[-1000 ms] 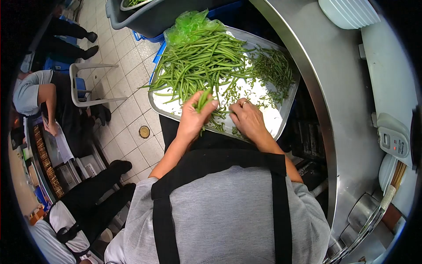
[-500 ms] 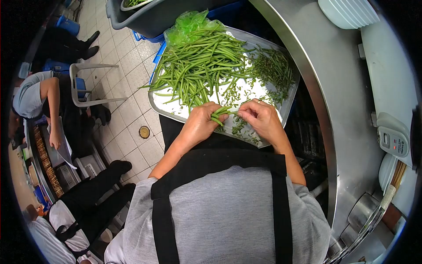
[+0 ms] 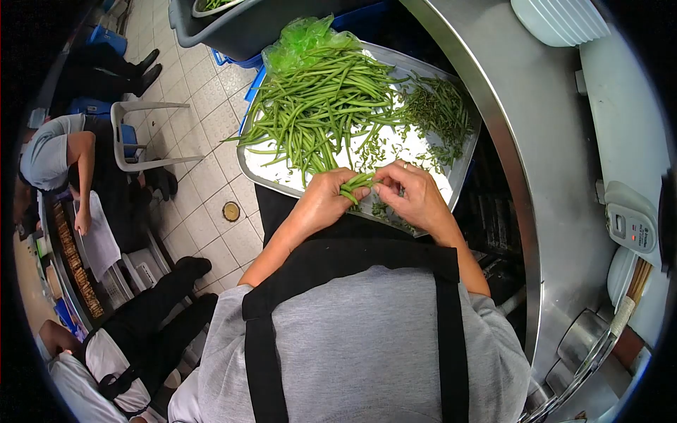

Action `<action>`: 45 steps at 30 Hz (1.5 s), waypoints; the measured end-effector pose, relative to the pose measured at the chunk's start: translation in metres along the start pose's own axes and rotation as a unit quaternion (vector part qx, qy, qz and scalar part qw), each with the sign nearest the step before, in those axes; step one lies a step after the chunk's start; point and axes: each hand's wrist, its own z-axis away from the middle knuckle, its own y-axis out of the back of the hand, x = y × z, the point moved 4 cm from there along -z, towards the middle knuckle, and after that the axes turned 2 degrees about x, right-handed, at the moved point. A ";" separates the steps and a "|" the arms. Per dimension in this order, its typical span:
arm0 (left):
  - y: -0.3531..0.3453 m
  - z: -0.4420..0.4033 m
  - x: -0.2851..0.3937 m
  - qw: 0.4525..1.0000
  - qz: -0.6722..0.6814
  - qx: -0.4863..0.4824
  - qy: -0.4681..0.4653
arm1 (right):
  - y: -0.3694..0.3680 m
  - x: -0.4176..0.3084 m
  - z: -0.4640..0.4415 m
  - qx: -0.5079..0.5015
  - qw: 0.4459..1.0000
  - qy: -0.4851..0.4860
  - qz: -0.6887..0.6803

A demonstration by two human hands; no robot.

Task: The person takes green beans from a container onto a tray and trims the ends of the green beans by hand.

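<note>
My left hand (image 3: 326, 200) is closed around a small bunch of green beans (image 3: 357, 183), whose ends stick out to the right. Against those ends, my right hand (image 3: 413, 194) pinches with thumb and forefinger at the bean tips. Both hands are over the near edge of a metal tray (image 3: 271, 185). A large pile of long green beans (image 3: 328, 99) covers the tray's left and middle, with a green plastic bag (image 3: 300, 44) at its far end. Small trimmed bits (image 3: 437, 113) are heaped at the right and scattered across the middle.
A curved steel counter (image 3: 522, 106) runs along the right, with stacked white bowls (image 3: 560, 20) at its far end. A grey bin (image 3: 240, 32) stands behind the tray. At the left are a white chair (image 3: 127, 134), a floor drain (image 3: 231, 211) and several other people.
My left hand has lowered and turned the bunch toward the right. My right hand has risen from the tray to the bean ends. At the left, a co-worker's arm has moved.
</note>
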 end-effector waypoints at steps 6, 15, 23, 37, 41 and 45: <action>-0.004 0.000 -0.005 1.000 -0.013 -0.013 -0.012 | -0.007 0.002 0.000 0.047 0.996 0.047 0.060; -0.001 0.000 -0.011 0.983 0.177 -0.007 0.040 | 0.015 0.018 0.000 0.084 0.988 -0.011 0.127; -0.006 0.000 -0.009 0.985 0.170 -0.023 0.034 | -0.005 -0.005 0.007 0.078 0.992 0.004 -0.097; -0.004 0.002 -0.012 0.983 0.165 -0.031 0.073 | 0.000 -0.003 0.005 0.063 0.997 0.010 0.031; -0.010 0.004 -0.010 0.983 0.171 -0.049 0.052 | -0.005 0.006 0.002 0.135 0.968 0.066 0.201; -0.005 0.003 -0.003 0.972 0.221 -0.010 0.077 | 0.006 0.025 0.002 0.093 0.959 -0.009 0.268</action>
